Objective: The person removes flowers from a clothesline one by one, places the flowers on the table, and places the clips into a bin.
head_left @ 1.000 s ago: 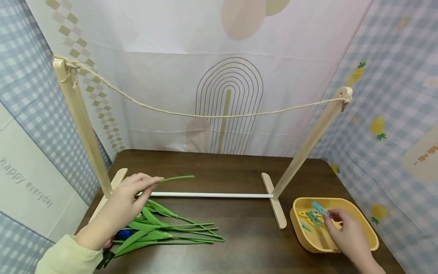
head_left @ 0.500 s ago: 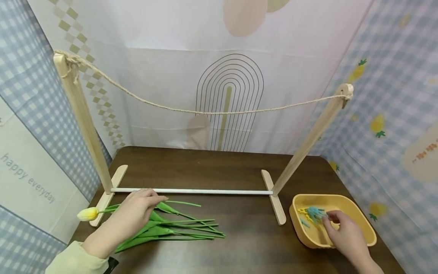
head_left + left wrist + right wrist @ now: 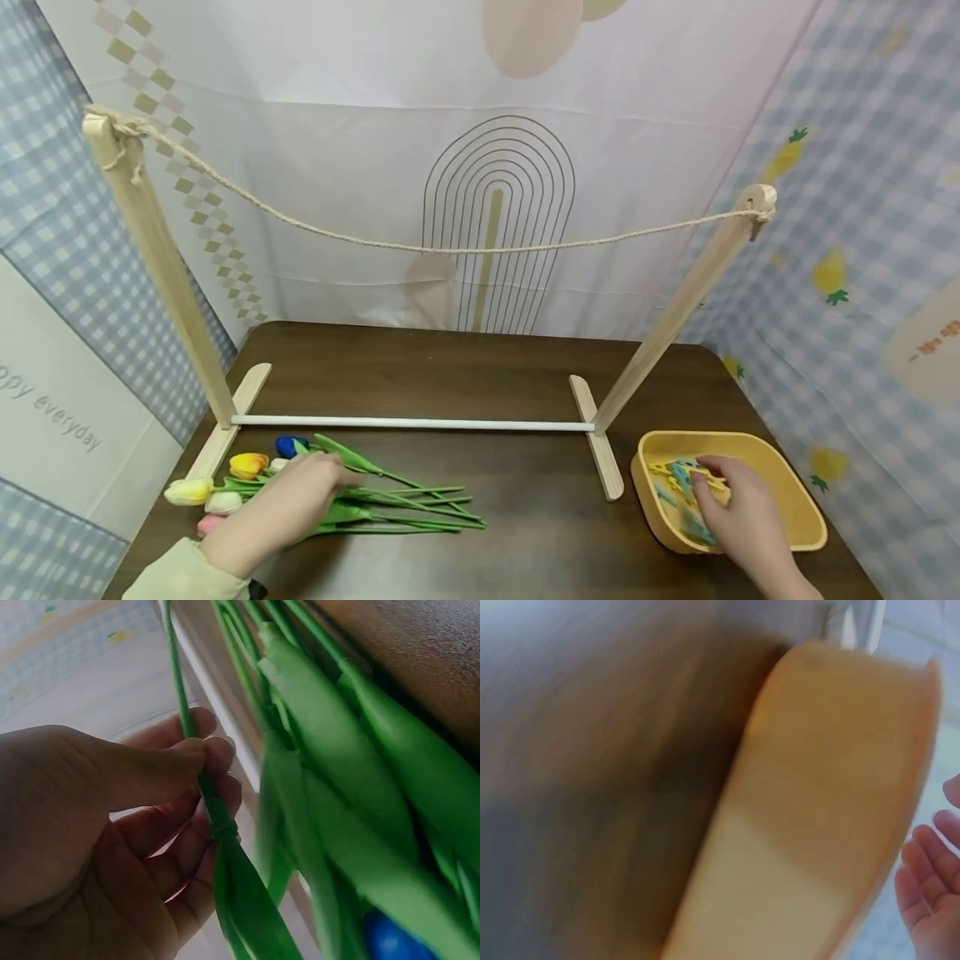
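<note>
In the left wrist view, my left hand (image 3: pixel 112 802) pinches the green stem (image 3: pixel 178 675) of an artificial tulip between thumb and fingers. In the head view, the left hand (image 3: pixel 303 496) is low over a pile of tulips, their stems (image 3: pixel 420 502) pointing right. A pale yellow tulip head (image 3: pixel 187 492) lies at the far left. My right hand (image 3: pixel 750 512) is inside the yellow basket (image 3: pixel 808 533), close to several blue and yellow clothespins (image 3: pixel 678 473). In the blurred right wrist view, thumb and fingers (image 3: pixel 922 862) stand apart, with no clothespin visible between them.
A wooden stand spans the table (image 3: pixel 517 550), with a left post (image 3: pixel 161 267), a right post (image 3: pixel 675 317) and a white crossbar (image 3: pixel 420 423). A sagging twine line (image 3: pixel 450 250) joins the post tops. Patterned cloths (image 3: pixel 352 175) hang around the table.
The left hand has come down with the tulip onto the pile. A blue clothespin was at the right fingertips a second ago; now the hand is lower among the clothespins, which have shifted.
</note>
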`<state>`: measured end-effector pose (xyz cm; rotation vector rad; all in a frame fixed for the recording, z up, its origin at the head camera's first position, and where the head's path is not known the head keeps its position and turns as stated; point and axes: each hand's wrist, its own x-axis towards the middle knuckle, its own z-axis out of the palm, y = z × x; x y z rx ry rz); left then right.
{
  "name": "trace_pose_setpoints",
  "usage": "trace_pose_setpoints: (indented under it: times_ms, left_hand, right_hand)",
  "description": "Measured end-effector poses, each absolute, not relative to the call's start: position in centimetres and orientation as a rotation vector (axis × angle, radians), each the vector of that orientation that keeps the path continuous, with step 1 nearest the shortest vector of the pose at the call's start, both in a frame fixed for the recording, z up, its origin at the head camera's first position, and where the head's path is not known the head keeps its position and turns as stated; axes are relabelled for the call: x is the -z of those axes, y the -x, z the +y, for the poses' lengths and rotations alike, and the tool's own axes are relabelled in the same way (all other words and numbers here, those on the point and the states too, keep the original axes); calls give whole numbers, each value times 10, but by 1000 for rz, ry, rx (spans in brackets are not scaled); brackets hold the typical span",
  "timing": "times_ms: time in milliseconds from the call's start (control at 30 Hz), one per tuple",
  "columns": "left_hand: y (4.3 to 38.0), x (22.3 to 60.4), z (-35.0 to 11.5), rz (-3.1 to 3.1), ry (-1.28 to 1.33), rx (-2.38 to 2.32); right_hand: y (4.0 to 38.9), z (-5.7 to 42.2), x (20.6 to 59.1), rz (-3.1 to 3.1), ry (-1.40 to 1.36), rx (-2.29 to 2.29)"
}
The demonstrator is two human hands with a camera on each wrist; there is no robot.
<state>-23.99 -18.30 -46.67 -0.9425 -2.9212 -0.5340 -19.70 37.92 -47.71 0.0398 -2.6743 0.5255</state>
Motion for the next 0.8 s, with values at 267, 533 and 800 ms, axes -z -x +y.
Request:
trace_pose_setpoints:
  times_ms: [267, 533, 800]
  left_hand:
    - [234, 478, -186, -2899, 972, 491]
    - [238, 482, -184, -2871, 983, 501]
    - [232, 487, -180, -2884, 909, 545]
  right_hand:
    - [210, 324, 471, -2501, -316, -546]
    - [220, 284, 478, -2520, -440, -575]
    - [226, 246, 492, -2616, -504, -587]
